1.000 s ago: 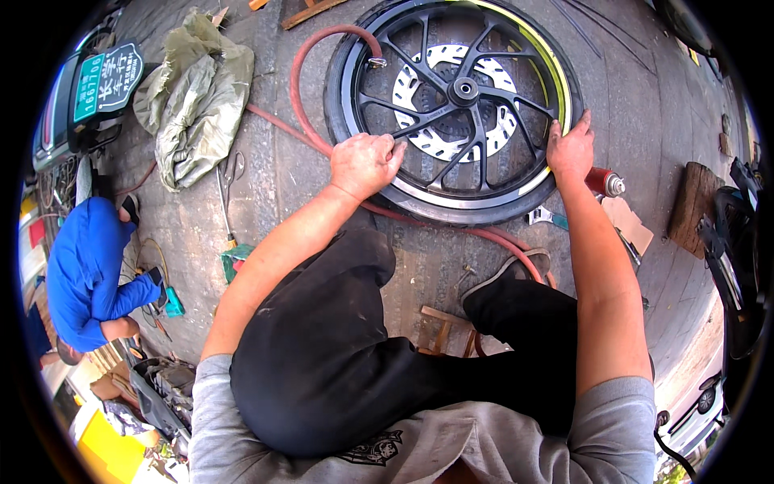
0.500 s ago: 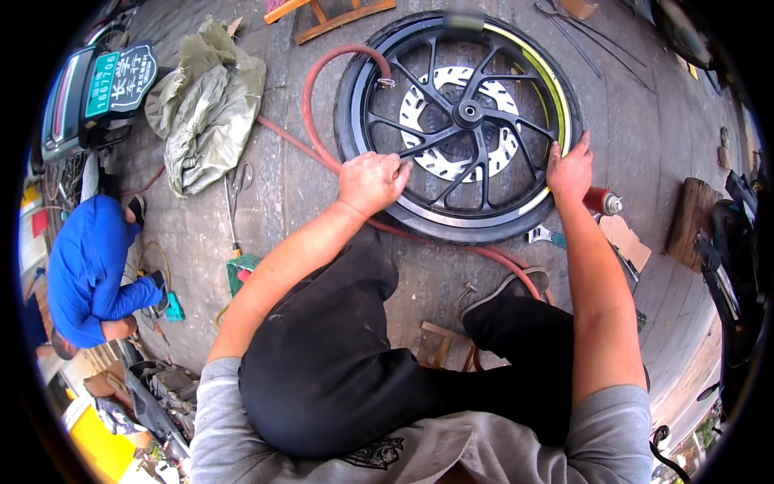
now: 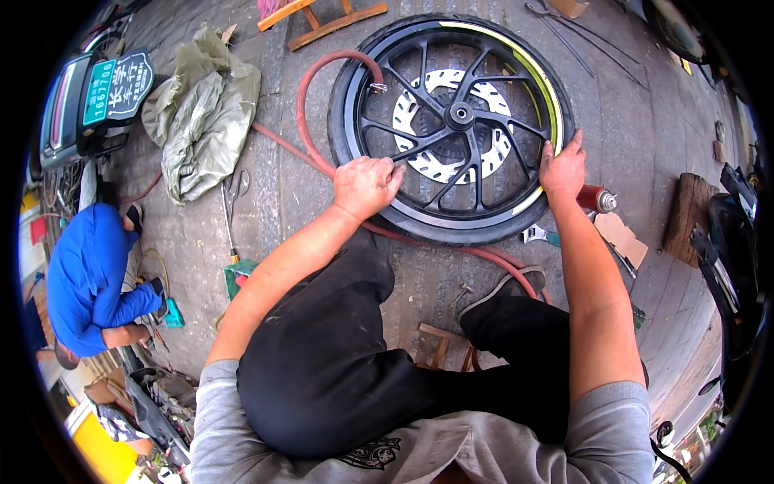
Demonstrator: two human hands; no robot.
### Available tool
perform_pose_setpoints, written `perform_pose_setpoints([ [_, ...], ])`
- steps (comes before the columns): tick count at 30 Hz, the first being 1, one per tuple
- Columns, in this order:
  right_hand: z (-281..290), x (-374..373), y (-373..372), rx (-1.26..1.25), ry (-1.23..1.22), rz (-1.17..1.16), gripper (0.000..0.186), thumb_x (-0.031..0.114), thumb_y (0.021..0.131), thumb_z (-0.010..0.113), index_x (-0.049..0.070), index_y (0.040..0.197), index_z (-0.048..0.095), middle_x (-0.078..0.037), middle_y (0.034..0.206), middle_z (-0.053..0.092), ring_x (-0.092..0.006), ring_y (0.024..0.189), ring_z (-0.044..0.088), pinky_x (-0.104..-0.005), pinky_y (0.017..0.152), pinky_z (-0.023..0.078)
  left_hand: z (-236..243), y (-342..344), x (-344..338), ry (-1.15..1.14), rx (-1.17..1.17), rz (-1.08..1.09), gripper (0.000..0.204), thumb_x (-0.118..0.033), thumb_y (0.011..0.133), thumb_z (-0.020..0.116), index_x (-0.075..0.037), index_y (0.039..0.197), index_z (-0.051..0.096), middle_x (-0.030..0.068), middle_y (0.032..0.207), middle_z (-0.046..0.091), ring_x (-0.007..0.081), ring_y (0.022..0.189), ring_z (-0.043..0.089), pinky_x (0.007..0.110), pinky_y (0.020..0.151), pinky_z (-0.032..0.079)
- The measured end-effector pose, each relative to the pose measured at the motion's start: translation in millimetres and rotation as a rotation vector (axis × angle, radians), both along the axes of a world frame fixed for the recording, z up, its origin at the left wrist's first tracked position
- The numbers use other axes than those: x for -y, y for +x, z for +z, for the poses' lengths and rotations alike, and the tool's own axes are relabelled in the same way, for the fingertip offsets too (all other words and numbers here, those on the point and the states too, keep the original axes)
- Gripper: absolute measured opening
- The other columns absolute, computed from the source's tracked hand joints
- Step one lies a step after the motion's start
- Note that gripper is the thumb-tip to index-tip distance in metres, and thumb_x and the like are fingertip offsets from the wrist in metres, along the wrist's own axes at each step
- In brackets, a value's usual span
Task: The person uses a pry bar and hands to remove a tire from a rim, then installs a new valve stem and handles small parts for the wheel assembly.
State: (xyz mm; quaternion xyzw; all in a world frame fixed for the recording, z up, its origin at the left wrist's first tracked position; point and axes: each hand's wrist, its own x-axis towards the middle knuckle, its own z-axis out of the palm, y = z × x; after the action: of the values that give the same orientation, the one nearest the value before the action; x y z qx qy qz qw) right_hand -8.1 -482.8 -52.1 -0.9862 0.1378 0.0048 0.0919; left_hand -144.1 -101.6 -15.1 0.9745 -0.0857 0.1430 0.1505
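Note:
A black motorcycle wheel (image 3: 434, 214) with its tyre on lies flat on the ground before me. It has slim dark spokes, a yellow-green rim stripe and a slotted silver brake disc (image 3: 405, 118) around the hub. At the wheel's near left edge, my left hand (image 3: 364, 187) is closed over the tyre and rim, knuckles up. On the opposite side my right hand (image 3: 563, 168) grips the tyre, thumb on the rim and fingers along the outer edge; its fingertips are partly hidden. A red air hose (image 3: 301, 105) curls beside the tyre, its metal end over the wheel's left part.
Right of the wheel lie a red spray can (image 3: 597, 198), an adjustable wrench (image 3: 538, 235), cardboard (image 3: 622, 240) and a wooden block (image 3: 687, 218). A crumpled tarp (image 3: 208, 121) is at left. A person in blue (image 3: 93, 270) crouches further left. Long metal bars (image 3: 592, 39) lie at far right.
The whole view has shifted slightly, so the wheel appears a little further left. Both hands keep their places on it. More of the crouching person's forearm shows.

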Motion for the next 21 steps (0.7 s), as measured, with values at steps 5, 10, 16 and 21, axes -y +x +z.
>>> perform_pose_setpoints([
  [5,4.2,3.7,5.2,-0.010,0.016,-0.006,0.088,0.047,0.104,0.068,0.007,0.171,0.027,-0.033,0.143,0.059,-0.0496,0.125,0.066,-0.0537,0.108,0.055,-0.2,4.9,3.9,-0.013,-0.025,0.003,0.035,-0.031,0.089,0.083,-0.016,0.067,0.061,0.0037,0.061,0.062,0.0279,0.062,0.067,0.044,0.058,0.054],
  [10,3.7,-13.7,7.5,0.017,0.011,0.066,0.087,0.047,0.104,0.068,0.007,0.171,0.028,-0.035,0.142,0.059,-0.0516,0.124,0.066,-0.0556,0.106,0.055,-8.4,-6.7,-6.5,-0.037,-0.036,0.051,0.030,-0.031,0.090,0.082,-0.015,0.071,0.066,0.0037,0.064,0.067,0.0283,0.065,0.070,0.043,0.061,0.057],
  [16,-21.5,14.2,2.2,0.090,0.021,0.152,0.085,0.050,0.107,0.063,0.003,0.170,0.029,-0.038,0.143,0.059,-0.0552,0.126,0.063,-0.0597,0.106,0.053,0.6,-3.8,-11.5,0.037,-0.162,0.051,0.031,-0.039,0.093,0.075,-0.016,0.073,0.071,0.0052,0.072,0.074,0.0291,0.075,0.075,0.044,0.070,0.060],
  [21,-38.0,34.8,11.6,0.061,-0.026,0.179,0.086,0.053,0.109,0.061,0.002,0.170,0.028,-0.039,0.152,0.054,-0.0551,0.134,0.059,-0.0588,0.111,0.050,-5.7,-12.0,-10.5,-0.029,-0.147,0.080,0.034,-0.041,0.094,0.075,-0.015,0.071,0.071,0.0063,0.068,0.072,0.0301,0.075,0.075,0.047,0.067,0.058],
])
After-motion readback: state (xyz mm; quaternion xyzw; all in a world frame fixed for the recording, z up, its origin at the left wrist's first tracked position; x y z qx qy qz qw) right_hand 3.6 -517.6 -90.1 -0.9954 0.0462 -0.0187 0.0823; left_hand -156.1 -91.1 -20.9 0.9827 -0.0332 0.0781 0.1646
